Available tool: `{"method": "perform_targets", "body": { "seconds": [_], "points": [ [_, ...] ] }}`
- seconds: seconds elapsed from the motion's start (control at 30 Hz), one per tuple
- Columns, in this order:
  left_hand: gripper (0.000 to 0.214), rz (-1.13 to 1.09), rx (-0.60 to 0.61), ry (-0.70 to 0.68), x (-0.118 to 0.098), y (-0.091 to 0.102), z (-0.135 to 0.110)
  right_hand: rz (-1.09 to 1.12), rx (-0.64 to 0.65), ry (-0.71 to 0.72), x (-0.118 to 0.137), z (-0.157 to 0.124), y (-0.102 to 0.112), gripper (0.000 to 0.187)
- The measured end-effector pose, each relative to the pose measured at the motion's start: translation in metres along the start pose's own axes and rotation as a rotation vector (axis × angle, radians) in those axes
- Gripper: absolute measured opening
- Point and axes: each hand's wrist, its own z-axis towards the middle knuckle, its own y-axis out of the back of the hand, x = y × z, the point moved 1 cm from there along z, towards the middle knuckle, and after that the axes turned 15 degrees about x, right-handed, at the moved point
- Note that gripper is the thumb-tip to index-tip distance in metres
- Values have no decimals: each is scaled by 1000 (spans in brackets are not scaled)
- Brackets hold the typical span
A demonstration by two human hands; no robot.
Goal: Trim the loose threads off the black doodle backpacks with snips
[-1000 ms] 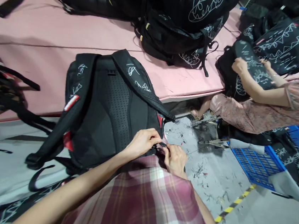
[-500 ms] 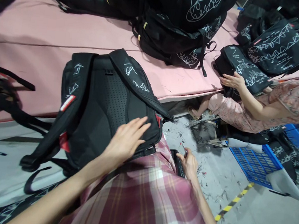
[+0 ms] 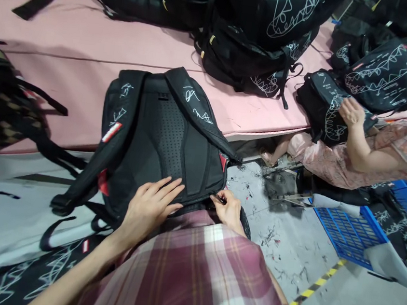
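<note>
A black backpack (image 3: 203, 157) with white scribble print on its straps lies back panel up, leaning from the pink table edge onto my lap. My left hand (image 3: 152, 203) rests flat on the lower part of its back panel, fingers spread. At the bottom right corner of the bag, my right hand (image 3: 231, 211) is closed around a small dark tool, which looks like thread snips (image 3: 221, 199). Its tip is at the bag's bottom edge; whether it touches a thread is too small to tell.
More black backpacks (image 3: 250, 55) are piled on the pink table (image 3: 142, 44). A camouflage bag (image 3: 1, 102) lies at left. At right a co-worker's hand (image 3: 353, 112) is on another backpack. Blue crates (image 3: 348, 231) stand on the floor (image 3: 281, 243), which is strewn with dark scraps.
My right hand has come up from beside my lap to the bag's bottom right corner. My left hand has shifted slightly towards the bag's bottom edge. The co-worker's hand has moved across their bag.
</note>
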Motion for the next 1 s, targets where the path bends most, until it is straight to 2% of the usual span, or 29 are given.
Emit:
{"method": "perform_targets", "body": {
  "seconds": [0.1,0.2,0.3,0.37,0.47,0.53,0.6,0.67,0.73,0.8,0.87,0.93,1.0],
  "points": [
    [53,-15,-28,135,20,0,-28,82,38,-22,-3,-1,12,19],
    [63,-1,-45,279,47,-7,-68,-32,114,7,-2,-4,19,20],
    [59,-15,-67,312,64,-19,-91,-125,210,104,7,-9,13,24],
    [58,-60,-138,304,65,-29,-90,-136,286,188,21,-11,-1,26],
    [54,-122,-207,244,58,-45,-70,-140,418,304,50,-12,-35,24],
    [53,-151,-275,210,51,-55,-54,-128,492,330,69,-10,-59,21],
    [55,-185,-339,195,48,-61,-41,-93,535,294,81,-8,-76,20],
    [56,-227,-329,202,47,-61,-36,-43,570,250,84,-6,-78,21],
    [55,-300,-259,218,48,-50,-38,30,590,244,76,-4,-63,21],
    [52,-448,-187,243,47,-32,-44,118,469,220,59,3,-32,24],
    [46,-727,-200,334,43,-9,-49,181,126,119,36,14,7,28],
    [45,-1129,-256,470,39,11,-43,185,-221,42,13,28,40,33],
    [49,-1520,-323,588,35,23,-26,145,-303,52,-3,42,58,34]
  ]
}}
